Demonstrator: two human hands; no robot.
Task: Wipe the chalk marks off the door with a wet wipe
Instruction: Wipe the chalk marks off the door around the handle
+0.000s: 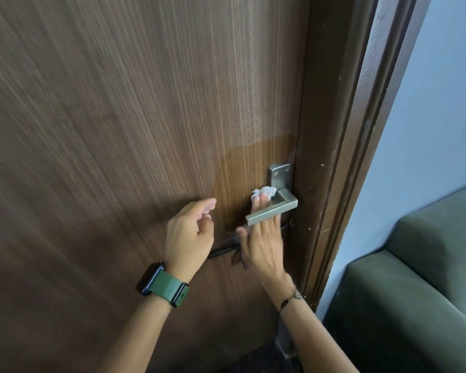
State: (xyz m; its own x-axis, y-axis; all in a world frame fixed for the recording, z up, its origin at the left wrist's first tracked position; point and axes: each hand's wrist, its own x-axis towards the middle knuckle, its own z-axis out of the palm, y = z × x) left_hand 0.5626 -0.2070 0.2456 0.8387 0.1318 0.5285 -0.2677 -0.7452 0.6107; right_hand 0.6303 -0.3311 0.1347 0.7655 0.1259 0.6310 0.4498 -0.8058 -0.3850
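A brown wood-grain door (135, 117) fills most of the view. A darker, damp-looking patch (253, 168) spreads on it left of the metal lever handle (273, 212). My right hand (261, 246) reaches up behind the lever with straight fingers and presses a crumpled white wet wipe (265, 191) flat against the door, just under the handle's plate. My left hand (191, 232), with a green-strapped watch on its wrist, hovers beside it, fingers loosely curled and holding nothing. I see no clear chalk marks.
The dark door frame (334, 157) runs down the right of the door, next to a pale blue wall (436, 117). A green sofa (414, 292) stands at the lower right. A black slide bolt (223, 249) crosses the door below the handle.
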